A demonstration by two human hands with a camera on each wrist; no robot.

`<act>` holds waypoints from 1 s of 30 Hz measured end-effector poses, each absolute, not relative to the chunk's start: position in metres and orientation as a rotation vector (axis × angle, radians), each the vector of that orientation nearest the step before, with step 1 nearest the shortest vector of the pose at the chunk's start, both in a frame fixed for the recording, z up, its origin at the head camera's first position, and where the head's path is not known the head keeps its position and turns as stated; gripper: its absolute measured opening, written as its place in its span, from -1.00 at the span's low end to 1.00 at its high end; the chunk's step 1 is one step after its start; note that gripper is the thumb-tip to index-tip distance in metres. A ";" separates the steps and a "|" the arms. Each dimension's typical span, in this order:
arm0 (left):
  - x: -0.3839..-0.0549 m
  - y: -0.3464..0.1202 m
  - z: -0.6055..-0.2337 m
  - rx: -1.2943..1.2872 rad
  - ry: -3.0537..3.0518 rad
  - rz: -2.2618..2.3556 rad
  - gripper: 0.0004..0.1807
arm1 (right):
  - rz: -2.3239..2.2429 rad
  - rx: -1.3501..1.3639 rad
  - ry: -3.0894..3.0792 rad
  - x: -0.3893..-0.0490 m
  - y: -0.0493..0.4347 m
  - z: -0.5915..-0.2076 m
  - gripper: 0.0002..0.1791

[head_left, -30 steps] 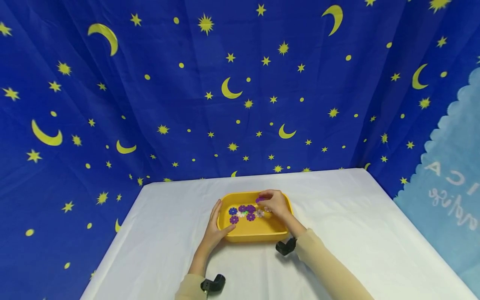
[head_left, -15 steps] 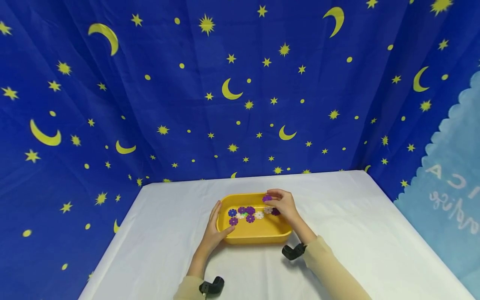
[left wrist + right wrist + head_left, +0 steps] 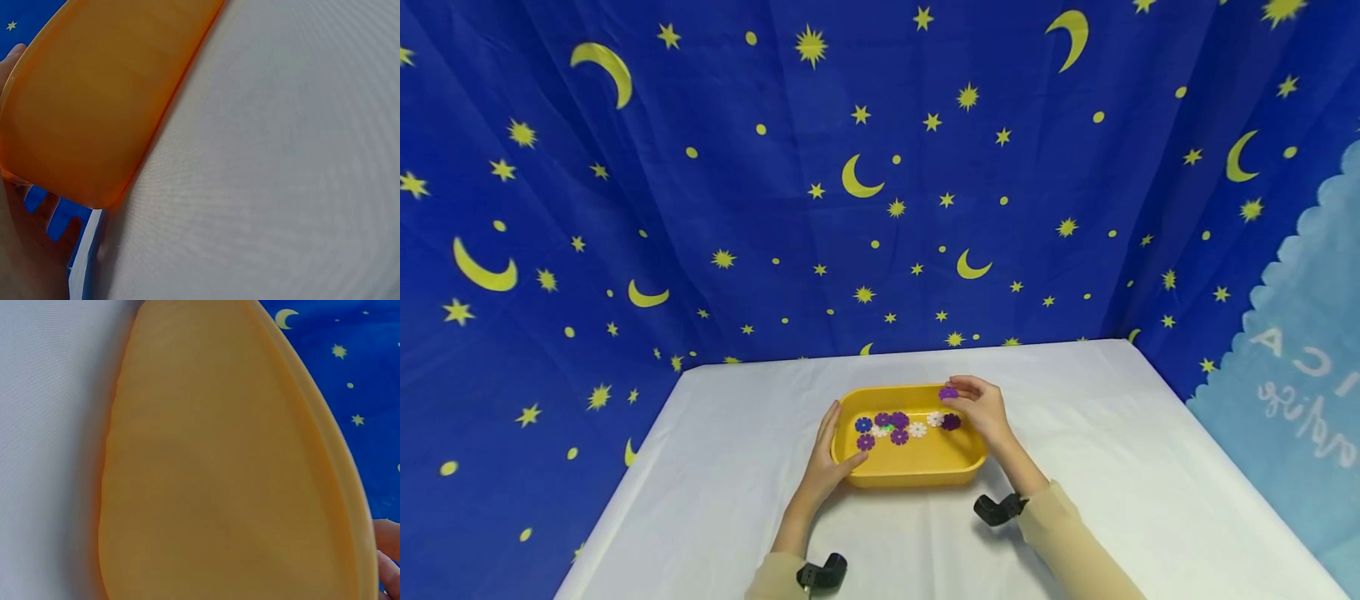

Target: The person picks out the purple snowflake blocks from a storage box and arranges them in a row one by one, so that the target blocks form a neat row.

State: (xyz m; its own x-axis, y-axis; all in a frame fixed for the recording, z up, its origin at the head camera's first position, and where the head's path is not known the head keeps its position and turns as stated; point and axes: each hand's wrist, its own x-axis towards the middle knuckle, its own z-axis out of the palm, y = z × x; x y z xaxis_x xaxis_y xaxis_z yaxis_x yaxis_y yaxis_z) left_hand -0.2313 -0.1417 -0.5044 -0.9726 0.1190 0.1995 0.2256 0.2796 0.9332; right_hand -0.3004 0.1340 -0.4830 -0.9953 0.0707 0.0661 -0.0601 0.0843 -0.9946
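A yellow plastic tub (image 3: 912,481) stands on the white-covered table. Along its left end, my left hand (image 3: 826,457) grips the wall, with the thumb over the rim and the fingers outside, as the left wrist view partly shows. My right hand (image 3: 988,412) pinches a purple snowflake disc (image 3: 949,392) above the tub's back right corner. On the tub floor lie several more snowflake discs: a blue disc (image 3: 863,425), purple ones, white ones such as the white disc (image 3: 917,430), and a dark purple disc (image 3: 951,422) at the right. A bit of green shows among them.
The white cloth (image 3: 1090,467) covers the table around the tub. Behind and at the left hangs a blue curtain (image 3: 760,208) with yellow moons and stars. A light blue cloth with lettering (image 3: 1300,367) hangs at the right. Black wrist cameras sit on both forearms.
My right hand has lifted the purple snowflake disc and drawn it right, towards the tub's back right corner, uncovering the white and dark purple discs. My left hand stays at the tub's left end.
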 end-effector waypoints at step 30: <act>-0.231 -0.143 -0.508 -0.377 -2.417 -1.785 -0.02 | 1.953 -0.281 -2.089 -0.297 0.183 -0.509 -0.56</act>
